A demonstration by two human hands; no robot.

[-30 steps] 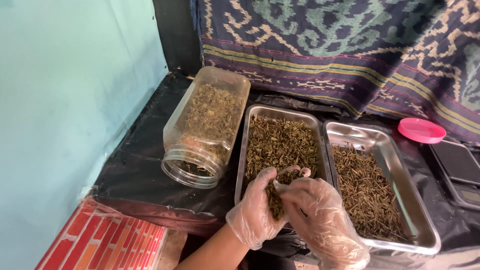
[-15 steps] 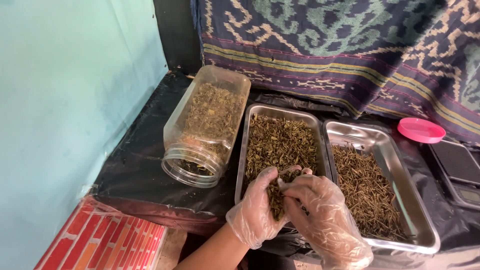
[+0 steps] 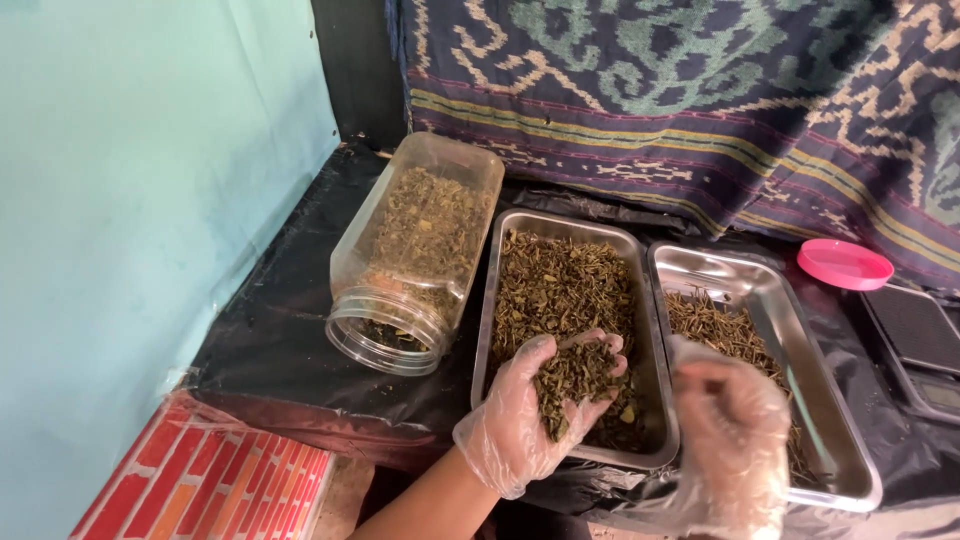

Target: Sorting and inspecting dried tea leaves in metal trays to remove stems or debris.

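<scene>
gloved left hand (image 3: 530,405) cups a heap of dried green herbs (image 3: 575,375), fingers curled up to keep them in, over the left steel tray (image 3: 485,330). gloved right hand (image 3: 735,430), blurred, fingers loosely apart and empty, hovers at three o'clock over the right steel tray (image 3: 845,400). at ten o'clock a clear jar (image 3: 420,250) lies on its side, mouth toward the viewer.
</scene>
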